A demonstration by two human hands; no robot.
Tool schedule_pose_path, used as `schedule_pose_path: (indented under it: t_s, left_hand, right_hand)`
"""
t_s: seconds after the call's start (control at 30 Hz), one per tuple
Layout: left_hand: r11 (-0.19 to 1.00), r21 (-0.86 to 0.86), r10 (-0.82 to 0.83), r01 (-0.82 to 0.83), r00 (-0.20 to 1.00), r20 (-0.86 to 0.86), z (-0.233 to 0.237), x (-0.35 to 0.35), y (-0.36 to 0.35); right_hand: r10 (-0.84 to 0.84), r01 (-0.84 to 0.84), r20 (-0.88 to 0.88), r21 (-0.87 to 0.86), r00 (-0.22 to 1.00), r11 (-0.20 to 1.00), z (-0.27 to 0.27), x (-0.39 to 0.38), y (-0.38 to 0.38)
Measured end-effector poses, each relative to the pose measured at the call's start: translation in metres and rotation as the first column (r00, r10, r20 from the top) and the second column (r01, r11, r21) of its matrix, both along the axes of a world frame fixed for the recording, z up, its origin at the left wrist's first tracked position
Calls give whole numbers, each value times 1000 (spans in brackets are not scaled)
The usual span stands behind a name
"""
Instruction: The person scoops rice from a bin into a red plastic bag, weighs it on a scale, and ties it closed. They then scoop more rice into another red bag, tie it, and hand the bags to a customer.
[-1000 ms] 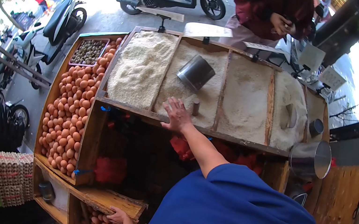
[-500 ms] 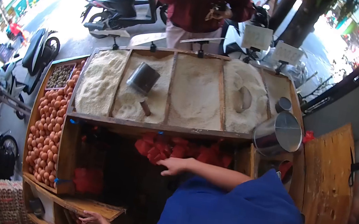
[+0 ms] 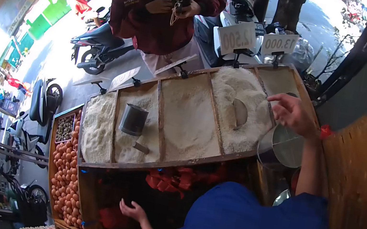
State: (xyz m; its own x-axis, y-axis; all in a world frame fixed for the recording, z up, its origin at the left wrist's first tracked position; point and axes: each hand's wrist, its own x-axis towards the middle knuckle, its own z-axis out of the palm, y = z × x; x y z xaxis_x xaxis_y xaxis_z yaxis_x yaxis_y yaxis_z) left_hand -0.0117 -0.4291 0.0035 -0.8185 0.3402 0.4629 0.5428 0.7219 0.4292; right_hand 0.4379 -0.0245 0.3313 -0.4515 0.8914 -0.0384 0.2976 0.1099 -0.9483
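My right hand (image 3: 292,114) is raised over the right end of the rice bins, its index finger pointing left and nothing visible in it. Just below it stands a large metal container (image 3: 280,147). My left hand (image 3: 133,211) hovers, fingers apart and empty, over the dark space below the bins. A dark measuring cup (image 3: 133,120) lies in the second bin from the left. Half sunk in the grain of the fourth bin is a scoop (image 3: 240,114). Red plastic bags (image 3: 172,179) hang under the front edge of the bins.
Brown eggs (image 3: 67,177) fill a wooden tray on the left. Across the bins stands a person in a dark red jacket (image 3: 137,14), holding a small dark object. Price signs (image 3: 237,37) are clipped along the far edge. A wooden board (image 3: 345,175) leans at the right.
My right hand has gone from the red bags up to the right end of the bins. My left hand has risen from the lower eggs. The view has shifted and tilted.
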Motion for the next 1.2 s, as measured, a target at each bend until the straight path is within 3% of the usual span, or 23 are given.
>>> schedule_pose_path:
  t_s: [0.03, 0.07, 0.17, 0.23, 0.3, 0.33, 0.37, 0.4, 0.43, 0.47, 0.5, 0.53, 0.63, 0.8, 0.9, 0.97, 1.0, 1.07, 1.2]
  left_hand:
    - [991, 131, -40, 38, 999, 10, 13, 5, 54]
    - [930, 366, -77, 13, 984, 161, 30, 10, 110]
    - [727, 686, -364, 42, 870, 332, 48, -19, 240]
    - [768, 634, -280, -87, 846, 455, 49, -47, 307]
    - [862, 426, -81, -276, 753, 653, 44, -75, 346]
    - [846, 398, -34, -355, 709, 705, 15, -108, 353]
    - [792, 336, -28, -509, 520, 854, -19, -143, 356]
    - [847, 243, 37, -473, 508, 860, -13, -143, 361]
    - [761, 355, -73, -543, 472, 879, -9, -138, 366]
    - [661, 352, -78, -662, 406, 911, 11, -126, 373]
    - [642, 493, -307, -587, 392, 867, -1, -132, 374]
    - [584, 542, -385, -604, 382, 840, 5, -126, 379]
    - [395, 630, -518, -669, 404, 754, 42, -81, 395]
    - [260, 642, -639, -721, 370, 674, 94, 10, 410]
    - [325, 607, -659, -725, 287, 696, 106, 62, 410]
    - [446, 525, -727, -725, 49, 685, 106, 90, 413]
    - [437, 521, -732, -733, 46, 679, 106, 103, 418]
    - [504, 512, -750, -696, -59, 659, 108, 125, 430]
    - [555, 575, -774, -601, -120, 622, 133, 155, 447]
  right_hand:
    - [-77, 75, 75, 27, 994, 997, -5, 17, 14]
    - [-155, 147, 142, 66, 978, 987, -11, 30, 27]
    - [-186, 182, 138, 40, 973, 982, -23, 50, 54]
    - [-155, 158, 90, -27, 984, 987, -35, 69, 72]
    - [-149, 158, 90, -97, 985, 983, -51, 83, 91]
    - [-130, 142, 87, -159, 988, 977, -60, 87, 101]
    - [-156, 168, 82, -164, 984, 972, -71, 89, 111]
    - [-44, 66, 182, -120, 982, 991, -83, 89, 122]
    - [66, -41, 286, -93, 956, 995, -94, 87, 130]
    - [144, -129, 359, -66, 922, 990, -100, 79, 139]
    - [218, -219, 429, -49, 877, 975, -107, 67, 148]
    - [274, -276, 515, -75, 812, 958, -121, 56, 155]
    - [442, -427, 675, -203, 591, 881, -157, 16, 170]
    - [536, -411, 653, -354, 535, 840, -193, -46, 179]
    - [503, -366, 651, -347, 569, 863, -226, -58, 176]
    - [456, -340, 659, -307, 597, 889, -238, -58, 169]
    - [407, -309, 661, -268, 630, 913, -241, -55, 170]
    - [406, -304, 673, -272, 618, 913, -208, -48, 173]
    - [354, -258, 677, -244, 645, 935, -143, -12, 186]
